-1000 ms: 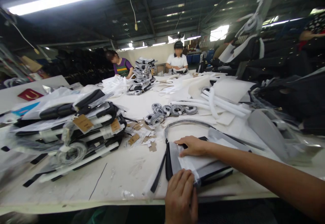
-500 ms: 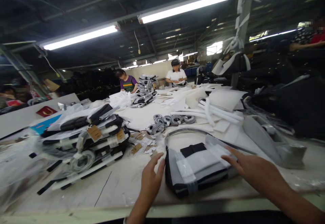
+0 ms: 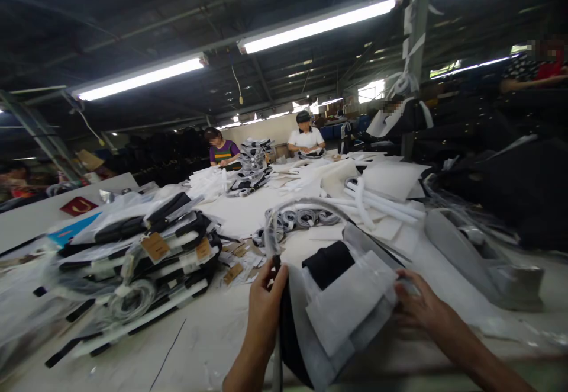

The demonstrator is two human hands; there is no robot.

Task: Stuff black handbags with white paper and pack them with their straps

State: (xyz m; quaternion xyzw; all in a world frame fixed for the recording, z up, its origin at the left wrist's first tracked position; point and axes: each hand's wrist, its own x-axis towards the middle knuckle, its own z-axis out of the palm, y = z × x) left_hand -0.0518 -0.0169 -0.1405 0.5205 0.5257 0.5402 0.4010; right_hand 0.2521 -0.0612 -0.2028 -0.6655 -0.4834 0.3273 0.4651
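A black bag (image 3: 295,336) with white wrapping sheets over its front is tilted up at the table's near edge. Its handle (image 3: 306,202), covered in clear wrap, arches above it. My left hand (image 3: 266,297) grips the bag's left edge near the foot of the handle, thumb and fingers closed. On the other side, my right hand (image 3: 419,303) has its fingers curled around the right edge, some of them hidden behind the wrapping. A black flap (image 3: 328,263) shows between the white sheets.
A pile of wrapped black bags (image 3: 177,250) with brown tags lies at left. Grey rolled straps (image 3: 306,218) sit behind my bag. A grey tape dispenser (image 3: 470,262) stands at right. Two people (image 3: 306,137) work across the table (image 3: 213,344), which also carries white sheets (image 3: 393,179).
Both hands have closed on the bag, which lay flat before. It has been tilted up and drawn nearer, with its handle shifted left.
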